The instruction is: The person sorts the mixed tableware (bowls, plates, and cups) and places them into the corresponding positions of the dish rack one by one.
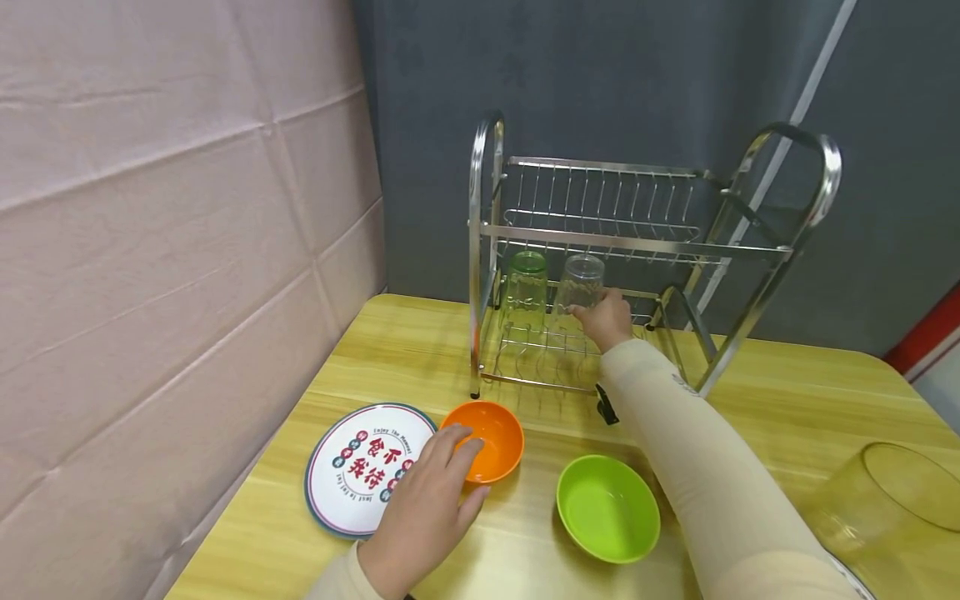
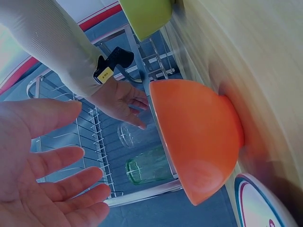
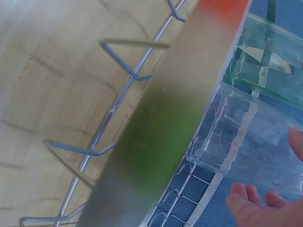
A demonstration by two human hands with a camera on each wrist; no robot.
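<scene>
- Head view: the right hand is seen inside the lower tier of the steel dish rack. Its fingertips are laid against the side of the clear glass; the fingers look loosely spread, not wrapped round it.
- The clear glass is stood upside down on the lower rack wires, just beside the green glass, also inverted, on its left.
- The left hand is held flat and spread over the near rim of the orange bowl. Contact cannot be told here.
- A printed plate is seen touching the orange bowl's left side; a green bowl is set to its right, apart. All rest on the wooden table.
- Left wrist view: the left hand is shown with fingers straight and spread, apart from the orange bowl. Nothing is held.
- Right wrist view: the clear glass is seen just above relaxed fingertips. A blurred rack bar is crossed in front.
</scene>
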